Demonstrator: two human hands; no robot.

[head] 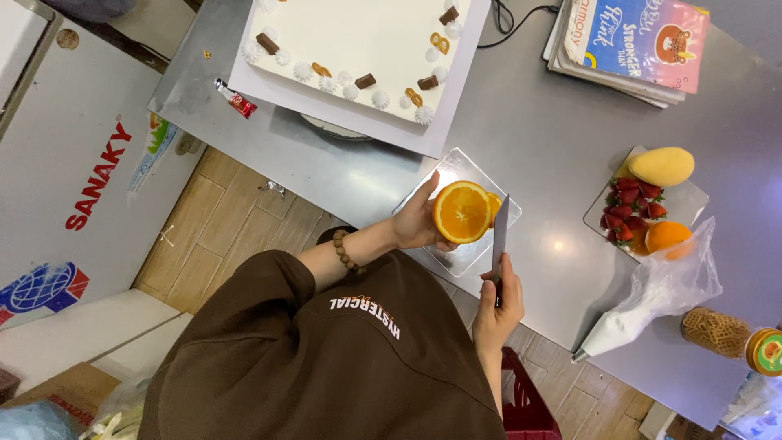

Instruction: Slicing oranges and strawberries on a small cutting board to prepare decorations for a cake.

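Orange: we hold the round orange half (462, 212) with its cut side up, over the shiny square metal board (476, 175).
Left hand (419, 222): our fingers curl around the fruit.
Right hand (497, 305): we grip the long grey knife (499, 238), blade just beside the fruit.
Tip: we think we should keep our fingers away from the blade.

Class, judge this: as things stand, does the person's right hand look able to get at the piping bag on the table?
Probably not right away: the right hand grips a knife beside the orange half. The piping bag lies close on bare steel table, nothing between, so only the knife hinders.
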